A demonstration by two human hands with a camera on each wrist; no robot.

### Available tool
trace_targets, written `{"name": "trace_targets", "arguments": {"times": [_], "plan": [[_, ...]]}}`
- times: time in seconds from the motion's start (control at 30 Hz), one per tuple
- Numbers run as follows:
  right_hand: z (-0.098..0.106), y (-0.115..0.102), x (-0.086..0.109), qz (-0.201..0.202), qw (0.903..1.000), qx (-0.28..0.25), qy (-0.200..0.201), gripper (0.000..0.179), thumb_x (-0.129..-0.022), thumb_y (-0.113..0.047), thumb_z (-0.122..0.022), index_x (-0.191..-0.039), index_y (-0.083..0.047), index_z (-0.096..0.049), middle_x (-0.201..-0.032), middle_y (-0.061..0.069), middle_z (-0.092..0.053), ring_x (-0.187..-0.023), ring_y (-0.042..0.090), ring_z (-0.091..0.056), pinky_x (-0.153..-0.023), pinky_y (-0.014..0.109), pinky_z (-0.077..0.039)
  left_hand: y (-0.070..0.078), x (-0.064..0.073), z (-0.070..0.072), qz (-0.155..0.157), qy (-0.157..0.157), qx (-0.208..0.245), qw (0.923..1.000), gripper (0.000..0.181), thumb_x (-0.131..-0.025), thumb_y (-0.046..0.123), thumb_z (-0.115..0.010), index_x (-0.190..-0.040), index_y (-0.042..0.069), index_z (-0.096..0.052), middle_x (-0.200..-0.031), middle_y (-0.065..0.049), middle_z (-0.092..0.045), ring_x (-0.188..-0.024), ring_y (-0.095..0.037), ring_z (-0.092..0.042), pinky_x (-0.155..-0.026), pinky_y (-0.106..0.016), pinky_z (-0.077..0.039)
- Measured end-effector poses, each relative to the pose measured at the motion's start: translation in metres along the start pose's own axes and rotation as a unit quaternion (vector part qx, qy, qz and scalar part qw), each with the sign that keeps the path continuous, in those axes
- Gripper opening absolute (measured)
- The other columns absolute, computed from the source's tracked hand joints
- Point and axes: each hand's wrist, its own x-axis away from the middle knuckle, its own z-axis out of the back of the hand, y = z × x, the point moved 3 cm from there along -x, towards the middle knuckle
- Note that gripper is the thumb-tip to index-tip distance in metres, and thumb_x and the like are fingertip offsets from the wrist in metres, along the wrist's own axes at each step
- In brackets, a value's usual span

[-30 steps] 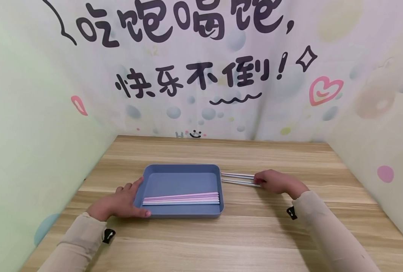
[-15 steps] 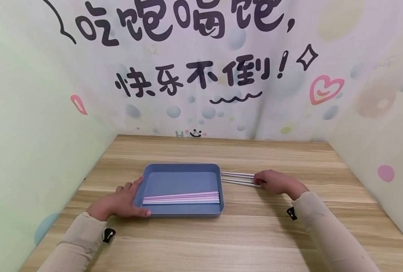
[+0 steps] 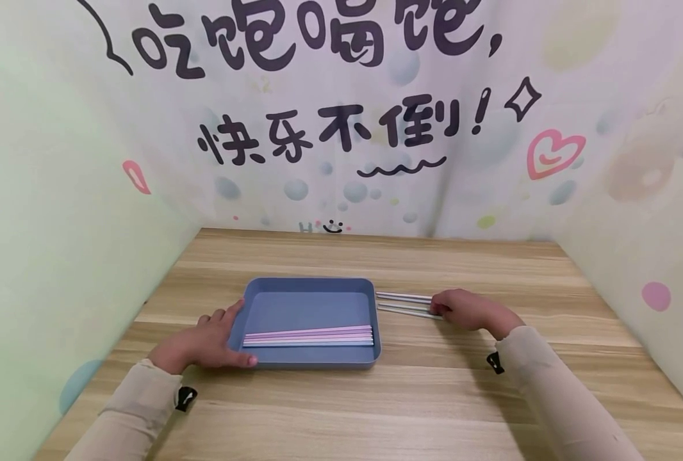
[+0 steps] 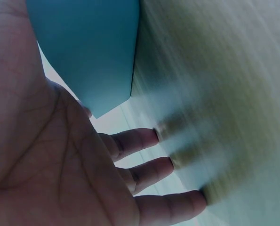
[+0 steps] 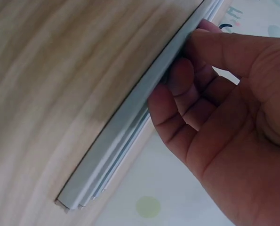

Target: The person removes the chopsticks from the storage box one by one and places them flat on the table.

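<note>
A blue-grey rectangular tray point(image 3: 307, 304) lies flat on the table. Several pink and pale chopsticks point(image 3: 309, 336) lie lengthwise in its front half. My left hand point(image 3: 205, 342) rests against the tray's left side, thumb at the front corner. In the left wrist view, three fingers stretch out past the tray wall point(image 4: 88, 52), their tips on the tabletop. To the right of the tray, my right hand point(image 3: 471, 309) pinches at pale chopsticks point(image 3: 405, 297) lying on the table. The right wrist view shows thumb and curled fingers at a pale chopstick point(image 5: 114, 139); the exact grip is partly hidden.
The wood-grain table point(image 3: 330, 410) extends around the tray. A printed cloth backdrop point(image 3: 330, 192) with dark lettering stands at its back edge, and pale side walls point(image 3: 47, 224) flank it. The tray's right wall nearly meets the left ends of the loose chopsticks.
</note>
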Motion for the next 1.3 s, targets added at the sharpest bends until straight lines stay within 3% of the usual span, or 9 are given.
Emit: {"name": "trace_targets", "arguments": {"times": [0.37,0.63,0.87,1.1,1.3], "plan": [[0.015,-0.009,-0.009,0.029,0.9994,0.012,0.015,0.02,-0.094,0.007,-0.053,-0.092,-0.008,-0.066,-0.085,0.001,-0.063,-0.077,0.01,-0.053,-0.073,0.034,-0.046,0.002,0.001,0.002,0.005,-0.003,-0.006,1.0,0.124,-0.074,0.064,-0.077,-0.154,-0.004,-0.01,-0.137,-0.038,-0.036,-0.117,-0.058,-0.039,-0.091,-0.067,-0.039],[0.021,-0.045,-0.037,0.021,0.9997,-0.008,-0.013,0.016,-0.096,0.002,-0.056,-0.1,-0.008,-0.068,-0.088,0.003,-0.065,-0.078,0.012,-0.054,-0.075,0.034,-0.046,0.001,0.001,0.001,0.004,-0.002,-0.002,1.0,0.125,-0.074,0.064,-0.077,-0.154,-0.004,-0.01,-0.136,-0.038,-0.037,-0.117,-0.058,-0.039,-0.091,-0.067,-0.039],[0.024,-0.072,-0.066,0.041,0.9983,-0.038,-0.018,0.021,-0.094,0.003,-0.057,-0.106,-0.011,-0.068,-0.086,-0.003,-0.06,-0.079,0.013,-0.054,-0.075,0.033,-0.046,0.002,0.001,0.002,0.007,-0.004,-0.001,1.0,0.125,-0.074,0.064,-0.077,-0.154,-0.004,-0.01,-0.136,-0.038,-0.036,-0.117,-0.058,-0.039,-0.091,-0.067,-0.039],[0.026,-0.101,-0.085,0.048,0.9947,-0.072,-0.055,0.021,-0.096,0.001,-0.057,-0.112,-0.008,-0.066,-0.095,0.005,-0.064,-0.086,0.015,-0.055,-0.079,0.034,-0.047,0.001,0.0,0.001,0.005,-0.005,0.0,1.0,0.125,-0.074,0.065,-0.077,-0.154,-0.004,-0.01,-0.138,-0.038,-0.035,-0.119,-0.058,-0.038,-0.092,-0.067,-0.038],[0.02,-0.12,-0.1,0.05,0.9928,-0.081,-0.073,0.024,-0.096,-0.001,-0.058,-0.117,-0.01,-0.066,-0.097,0.001,-0.062,-0.089,0.015,-0.056,-0.08,0.033,-0.048,0.001,0.0,0.002,0.006,-0.006,0.0,1.0,0.126,-0.073,0.065,-0.077,-0.154,-0.003,-0.01,-0.138,-0.038,-0.035,-0.118,-0.057,-0.038,-0.093,-0.067,-0.038]]}}
